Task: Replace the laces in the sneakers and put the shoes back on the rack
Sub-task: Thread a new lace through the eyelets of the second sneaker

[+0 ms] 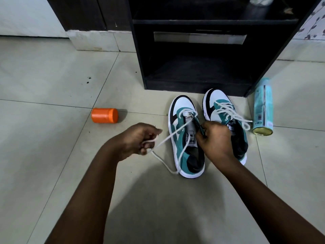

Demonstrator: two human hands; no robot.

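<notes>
Two teal, white and black sneakers stand side by side on the tiled floor, toes toward the black rack (197,71). The left sneaker (184,155) has a white lace (168,137) through only its front eyelets. My left hand (139,138) is shut on that lace, pulling it out to the left; a loose end loops down past the heel. My right hand (214,138) grips the left sneaker's right eyelet edge beside the tongue. The right sneaker (219,106) has its white lace threaded, ends lying loose, and my right hand partly hides it.
An orange jar (104,115) lies on its side on the floor left of the shoes. A pale teal spray can (263,110) lies right of the shoes, beside the rack's corner. The rack's bottom shelf is open and dark. A white wall base stands at the back left.
</notes>
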